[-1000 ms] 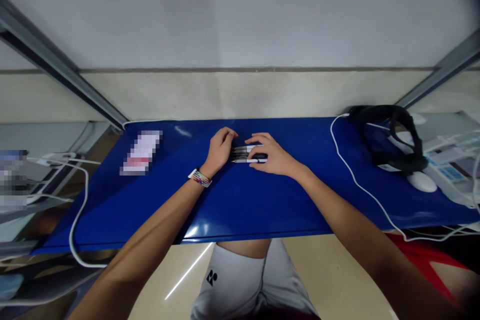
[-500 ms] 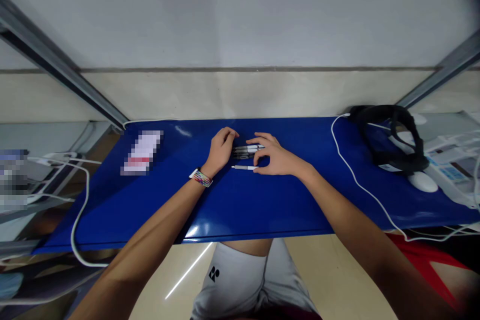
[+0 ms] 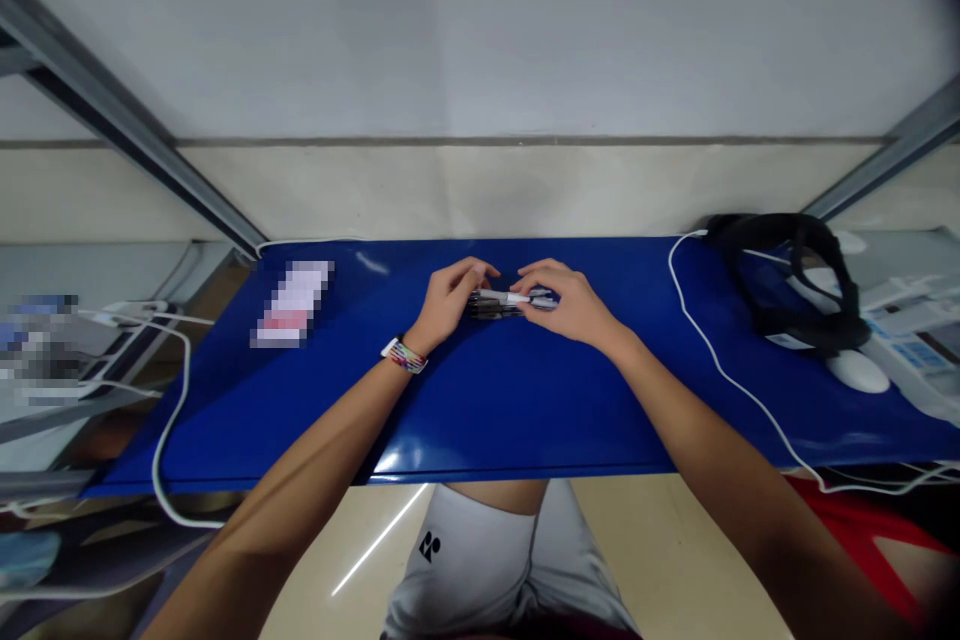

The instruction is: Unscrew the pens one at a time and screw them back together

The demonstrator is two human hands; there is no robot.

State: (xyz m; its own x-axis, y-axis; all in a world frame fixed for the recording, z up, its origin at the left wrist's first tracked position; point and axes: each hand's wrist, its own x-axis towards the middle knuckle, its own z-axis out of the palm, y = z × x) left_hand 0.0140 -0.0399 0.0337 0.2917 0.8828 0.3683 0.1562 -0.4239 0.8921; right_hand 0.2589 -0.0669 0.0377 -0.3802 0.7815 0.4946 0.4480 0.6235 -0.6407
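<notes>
on the blue table (image 3: 495, 400), hands (image 3: 450, 298) grip pens (image 3: 501, 302).

Item one: your wristband (image 3: 403, 356), woven in multicoloured stripes with a white section, worn just behind your left hand (image 3: 450, 295). Item two: your shorts (image 3: 487, 570), white and loose-legged, with one small black logo (image 3: 429, 547) printed on the left leg. Your forearms are bare.

A blue desk (image 3: 487, 400) stands against a pale wall (image 3: 480, 40), between 2 slanting grey metal bars (image 3: 142, 135). A blurred white-and-red card (image 3: 292, 304) lies at its left. At its right are a white cable (image 3: 670, 265), a black head strap (image 3: 802, 330) and a white oval device (image 3: 859, 370).
</notes>
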